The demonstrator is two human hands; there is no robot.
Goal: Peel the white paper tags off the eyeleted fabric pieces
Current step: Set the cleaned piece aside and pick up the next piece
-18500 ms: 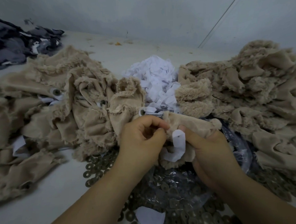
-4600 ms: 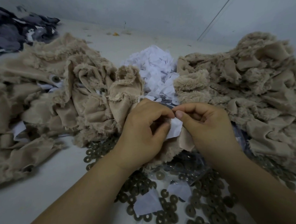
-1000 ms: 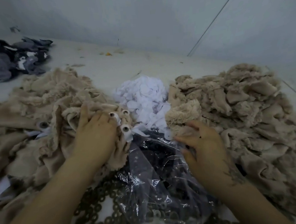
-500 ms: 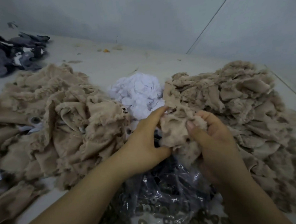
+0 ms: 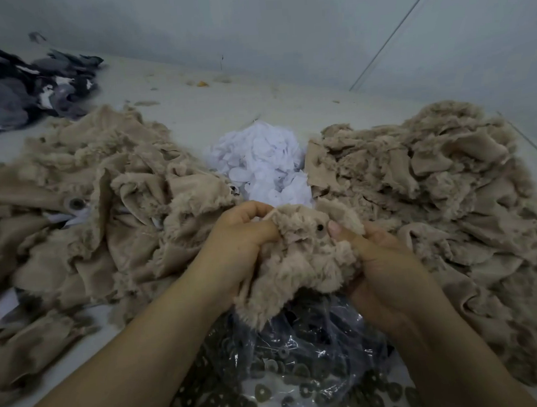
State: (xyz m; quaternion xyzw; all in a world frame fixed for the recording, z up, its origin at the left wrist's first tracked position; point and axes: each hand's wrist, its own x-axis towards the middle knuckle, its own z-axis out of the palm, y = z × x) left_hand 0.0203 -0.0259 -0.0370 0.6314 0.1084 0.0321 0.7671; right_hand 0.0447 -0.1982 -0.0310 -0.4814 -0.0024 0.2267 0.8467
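Note:
A beige furry fabric piece [image 5: 299, 258] is held up between both hands at the centre of the head view. My left hand [image 5: 232, 252] grips its left side with curled fingers. My right hand [image 5: 378, 269] grips its right side, the thumb lying next to a small dark eyelet [image 5: 320, 228]. No white tag shows on this piece. Behind it lies a heap of peeled white paper tags [image 5: 261, 163].
A large beige fabric pile [image 5: 87, 198] with eyelets and white tags lies left; another beige pile [image 5: 433, 187] lies right. A clear plastic bag [image 5: 316, 342] and loose metal rings [image 5: 272, 392] sit below my hands. Dark grey fabric [image 5: 18, 89] is at far left.
My left hand left the left pile and joined the right hand on one beige piece. Both hands have since turned the piece so its furry side and eyelet face up.

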